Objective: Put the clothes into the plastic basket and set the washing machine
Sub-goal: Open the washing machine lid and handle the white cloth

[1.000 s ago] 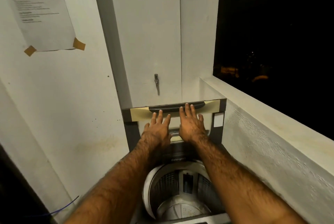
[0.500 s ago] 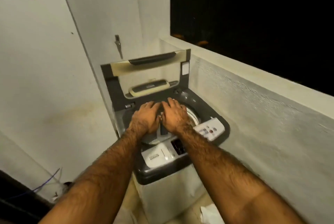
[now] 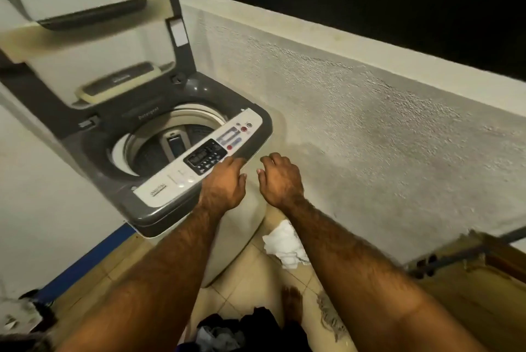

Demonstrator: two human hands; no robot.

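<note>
Up and to the left of both hands stands the washing machine (image 3: 159, 209), a grey top-loader. Its lid (image 3: 94, 47) is raised against the wall behind it. On the grey rim behind the opening, beyond the left hand, the word "Detergent" (image 3: 148, 114) can just be read. The drum (image 3: 168, 149) lies open beneath that word, showing its ribbed wall and a pale filter piece; no laundry shows in the visible part.

The white control panel (image 3: 182, 178) runs along the machine's front edge. A logo plate sits at its left end, too blurred to read, and a dark display with buttons sits just ahead of the left hand.

The left hand (image 3: 225, 184) reaches over the panel's right half with its fingers loosely bent and holds nothing; I cannot tell whether the fingertips press on the panel. Just to its right, past the machine's corner, the right hand (image 3: 280, 181) hangs in the air with its fingers slackly curled, also holding nothing.

Below the right wrist a crumpled white cloth (image 3: 286, 246) lies on the tiled floor. A heap of dark clothes (image 3: 250, 329) lies under both forearms at the bottom edge; whether a basket holds it cannot be told.
</note>
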